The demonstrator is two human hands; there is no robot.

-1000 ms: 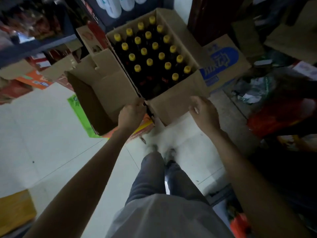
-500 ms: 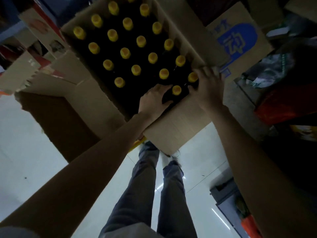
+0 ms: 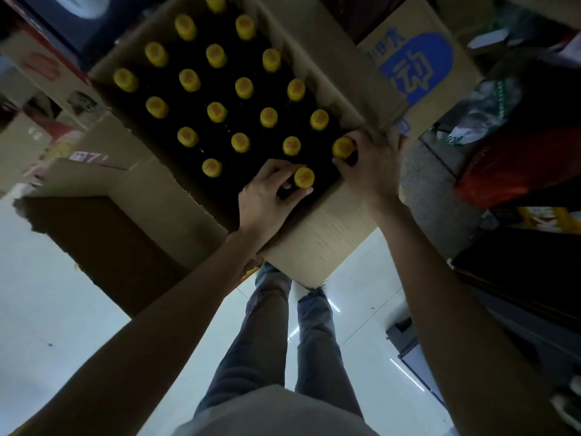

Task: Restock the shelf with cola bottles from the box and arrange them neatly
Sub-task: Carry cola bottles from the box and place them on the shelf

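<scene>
Here, at the far left, a stack of printed cartons [image 3: 47, 77] is cut off by the frame edge, its markings too blurred to read. Beside it the open flap [image 3: 132, 180] of the cardboard box [image 3: 317, 243] folds outward over a dark shadowed side, with pale floor [image 3: 47, 294] lying bare below and to the left. Inside the box stand the cola bottles [image 3: 217, 112], of which only yellow caps show; the dark bodies merge into the gloom, and the top row runs out of view.

At the near edge of the box the left hand [image 3: 267, 196] curls its fingers and thumb round the neck of the nearest bottle [image 3: 304, 177], just under its cap. Just to the right, the right hand [image 3: 371, 165] grips the corner bottle [image 3: 343, 147], fingers wrapped below the cap and knuckles against the box wall. Between the two forearms the person's legs stand close against the box front.

Further right, the blue-printed flap [image 3: 415, 67] leans outward. Beyond it lie a red bag [image 3: 515, 168] and crumpled wrapping, dim and hard to make out, crowding that side.
</scene>
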